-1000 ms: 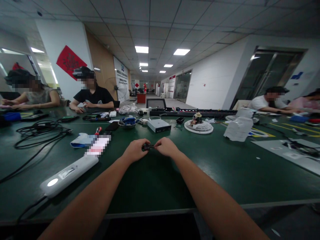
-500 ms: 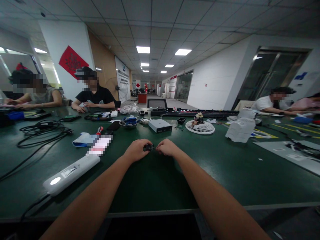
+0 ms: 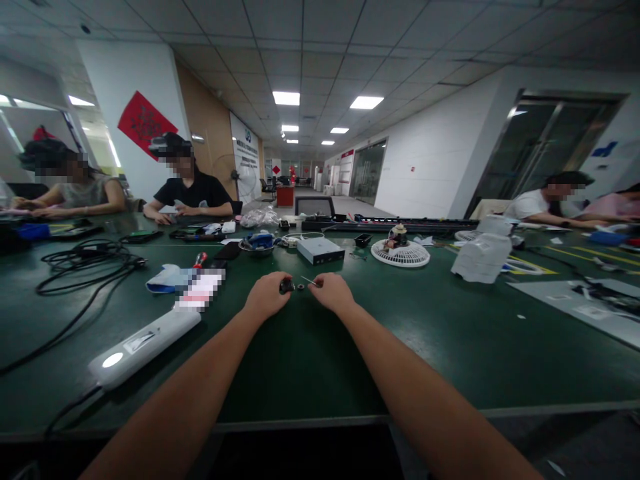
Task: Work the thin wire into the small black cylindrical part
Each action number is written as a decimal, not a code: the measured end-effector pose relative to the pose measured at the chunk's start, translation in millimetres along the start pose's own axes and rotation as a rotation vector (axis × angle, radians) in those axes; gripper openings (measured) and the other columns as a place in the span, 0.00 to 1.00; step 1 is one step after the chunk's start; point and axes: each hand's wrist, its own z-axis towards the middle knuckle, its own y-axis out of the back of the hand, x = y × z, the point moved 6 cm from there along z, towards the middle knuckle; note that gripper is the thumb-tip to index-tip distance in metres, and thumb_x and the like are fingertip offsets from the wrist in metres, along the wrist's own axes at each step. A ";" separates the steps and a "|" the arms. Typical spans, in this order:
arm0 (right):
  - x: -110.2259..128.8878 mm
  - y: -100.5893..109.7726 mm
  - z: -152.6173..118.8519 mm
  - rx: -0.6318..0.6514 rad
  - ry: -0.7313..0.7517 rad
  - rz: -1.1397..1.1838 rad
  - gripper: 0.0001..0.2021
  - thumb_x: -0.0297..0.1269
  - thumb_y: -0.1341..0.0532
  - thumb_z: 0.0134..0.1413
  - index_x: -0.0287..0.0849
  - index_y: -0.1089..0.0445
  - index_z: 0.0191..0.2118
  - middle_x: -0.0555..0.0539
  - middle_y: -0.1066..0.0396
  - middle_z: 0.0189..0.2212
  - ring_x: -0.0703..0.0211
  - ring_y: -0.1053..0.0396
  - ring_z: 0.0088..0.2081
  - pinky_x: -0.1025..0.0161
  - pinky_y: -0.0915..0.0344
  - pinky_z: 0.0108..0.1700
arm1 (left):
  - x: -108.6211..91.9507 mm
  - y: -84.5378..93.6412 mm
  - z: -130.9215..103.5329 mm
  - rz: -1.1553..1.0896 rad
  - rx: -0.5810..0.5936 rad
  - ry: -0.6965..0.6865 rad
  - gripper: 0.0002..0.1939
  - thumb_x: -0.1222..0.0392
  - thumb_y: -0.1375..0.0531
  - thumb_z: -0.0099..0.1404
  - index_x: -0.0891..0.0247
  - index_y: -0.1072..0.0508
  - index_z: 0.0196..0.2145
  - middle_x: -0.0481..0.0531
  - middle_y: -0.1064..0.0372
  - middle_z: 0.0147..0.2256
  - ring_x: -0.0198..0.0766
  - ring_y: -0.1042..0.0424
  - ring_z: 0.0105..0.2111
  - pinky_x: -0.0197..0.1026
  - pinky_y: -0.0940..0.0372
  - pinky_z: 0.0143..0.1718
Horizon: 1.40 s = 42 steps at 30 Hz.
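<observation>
My left hand (image 3: 267, 295) is closed round a small dark rounded part (image 3: 286, 287), whose kind I cannot make out. In my right hand (image 3: 332, 291) a thin metal rod (image 3: 308, 281) is pinched, its free end pointing left and slightly up. A small ring-like piece (image 3: 301, 287) shows in the gap between the two hands; whether it lies on the table or hangs in the air I cannot tell. The rod and the dark part are apart. Both hands are over the green table (image 3: 310, 373).
Ahead stand a grey box-shaped drive (image 3: 320, 251), a bowl with blue items (image 3: 259, 245) and a white fan grille (image 3: 400, 255). To the left are a white power strip (image 3: 145, 347), a red-handled tool (image 3: 200, 260) and coiled black cable (image 3: 90, 260). White plastic housing (image 3: 481, 257) stands right. Several people sit around.
The rod has come away from the dark part, and the gap between my hands has widened a little. A small ring-like piece now shows between them. My left hand has shifted slightly left.
</observation>
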 end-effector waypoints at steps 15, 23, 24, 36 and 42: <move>-7.2 -12.9 7.9 -0.001 -0.011 0.236 0.14 0.36 0.48 0.62 0.38 0.25 0.41 0.44 0.25 0.32 0.62 0.31 0.30 0.68 0.40 0.30 | 13.2 -12.0 1.8 -0.003 0.032 0.027 0.20 0.65 0.38 0.57 0.65 0.27 0.50 0.59 0.31 0.45 0.47 0.30 0.46 0.46 0.36 0.51; -0.7 -8.0 7.5 -0.008 0.042 0.428 0.12 0.36 0.42 0.58 0.36 0.24 0.40 0.48 0.26 0.28 0.66 0.35 0.24 0.69 0.39 0.28 | -6.1 -6.9 0.1 -0.158 0.054 -0.098 0.17 0.65 0.37 0.57 0.59 0.25 0.46 0.53 0.27 0.43 0.42 0.28 0.44 0.44 0.35 0.49; 1.6 -7.2 6.1 -0.014 0.059 0.431 0.10 0.36 0.41 0.57 0.37 0.24 0.39 0.48 0.25 0.28 0.66 0.34 0.25 0.69 0.39 0.29 | -8.3 -7.2 -0.3 -0.165 0.073 -0.105 0.16 0.64 0.37 0.58 0.59 0.25 0.46 0.52 0.26 0.43 0.42 0.28 0.44 0.44 0.35 0.49; 12.2 -5.7 -3.3 0.004 0.173 0.379 0.07 0.36 0.37 0.53 0.40 0.26 0.36 0.49 0.25 0.31 0.62 0.31 0.32 0.66 0.37 0.35 | -18.5 -3.4 -3.7 -0.178 0.056 -0.174 0.17 0.62 0.38 0.60 0.60 0.28 0.49 0.53 0.26 0.45 0.42 0.27 0.45 0.43 0.34 0.49; 3.3 -17.8 1.1 0.087 0.131 0.379 0.11 0.40 0.38 0.55 0.37 0.27 0.39 0.49 0.26 0.28 0.65 0.32 0.26 0.70 0.39 0.27 | -22.2 -3.7 -4.2 -0.179 0.063 -0.228 0.18 0.64 0.38 0.60 0.59 0.28 0.49 0.52 0.26 0.45 0.41 0.28 0.45 0.42 0.35 0.49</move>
